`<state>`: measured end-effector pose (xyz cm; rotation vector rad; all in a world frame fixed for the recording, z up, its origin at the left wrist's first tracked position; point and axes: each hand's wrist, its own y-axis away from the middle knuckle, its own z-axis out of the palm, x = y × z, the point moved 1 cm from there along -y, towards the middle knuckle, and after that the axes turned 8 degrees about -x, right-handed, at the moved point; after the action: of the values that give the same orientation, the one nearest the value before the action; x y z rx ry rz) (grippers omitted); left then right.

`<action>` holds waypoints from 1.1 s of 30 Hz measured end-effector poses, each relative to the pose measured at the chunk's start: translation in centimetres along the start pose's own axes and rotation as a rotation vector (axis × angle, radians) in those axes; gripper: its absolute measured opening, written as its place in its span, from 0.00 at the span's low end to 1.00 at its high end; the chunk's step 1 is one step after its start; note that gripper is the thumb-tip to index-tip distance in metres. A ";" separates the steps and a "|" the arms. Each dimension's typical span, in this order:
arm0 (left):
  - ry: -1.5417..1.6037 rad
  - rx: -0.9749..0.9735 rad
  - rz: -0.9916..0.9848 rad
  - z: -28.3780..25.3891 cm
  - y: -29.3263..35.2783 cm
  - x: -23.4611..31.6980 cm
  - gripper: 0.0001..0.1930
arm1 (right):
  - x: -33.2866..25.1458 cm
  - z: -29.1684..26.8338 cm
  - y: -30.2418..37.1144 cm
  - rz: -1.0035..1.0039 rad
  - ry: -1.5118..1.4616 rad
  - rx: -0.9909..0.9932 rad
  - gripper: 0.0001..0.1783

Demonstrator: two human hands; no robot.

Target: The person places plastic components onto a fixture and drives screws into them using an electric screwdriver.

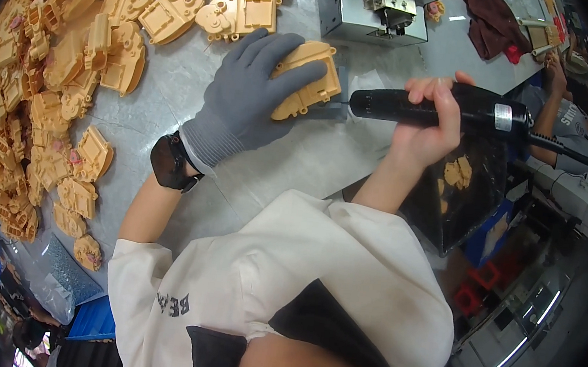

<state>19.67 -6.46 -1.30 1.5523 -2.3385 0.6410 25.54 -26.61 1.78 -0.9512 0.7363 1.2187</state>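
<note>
My left hand (pixel 246 96), in a grey knitted glove with a black watch at the wrist, grips a yellow plastic housing (pixel 319 79) above the table. Its fingers curl over the far side and the thumb lies across the part. Bare, my right hand (pixel 430 115) is wrapped round a black corded electric screwdriver (pixel 485 107), held level with its tip pointing left at the housing. A thin bit spans the short gap between them; whether it touches the housing I cannot tell. Behind the housing sits a small grey block (pixel 341 92), partly hidden.
Yellow housings (pixel 47 114) are heaped along the table's left side and back. A metal-cased machine (pixel 380 13) stands at the back, with a dark cloth (pixel 494 22) to its right. A black-lined bin (pixel 475 195) holds yellow pieces. Another person (pixel 581 113) is at far right.
</note>
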 end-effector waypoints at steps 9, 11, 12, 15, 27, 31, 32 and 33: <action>-0.050 -0.213 0.063 -0.7 -1.3 -0.8 0.39 | -1.4 0.3 -1.4 -0.116 0.006 -0.088 0.18; -0.025 -0.245 0.053 -0.3 -0.5 -0.4 0.39 | -3.2 1.1 -3.6 -0.256 0.007 -0.195 0.17; -0.022 -0.178 0.019 0.3 0.2 -0.1 0.38 | -4.2 1.6 -4.8 -0.303 0.059 -0.223 0.18; 0.008 -0.075 -0.123 0.7 2.9 1.0 0.37 | -4.5 2.7 -8.5 -0.375 0.196 -0.306 0.10; 0.310 0.210 -0.287 3.2 5.9 -0.4 0.39 | -2.1 5.1 -7.7 -0.270 0.341 -0.421 0.11; 0.301 0.323 -0.242 4.0 6.5 -0.6 0.38 | -3.8 6.6 -1.4 -0.183 -0.039 -0.613 0.21; 0.296 0.309 -0.250 3.6 6.7 -0.4 0.38 | -4.5 6.7 0.0 -0.139 0.035 -0.796 0.23; 0.286 0.296 -0.245 3.4 6.5 -0.6 0.38 | -4.5 7.2 0.8 -0.128 0.060 -0.834 0.23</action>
<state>14.01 -5.48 -5.90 1.6997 -1.8737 1.1032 23.63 -22.06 8.70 -1.6886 0.1771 1.4052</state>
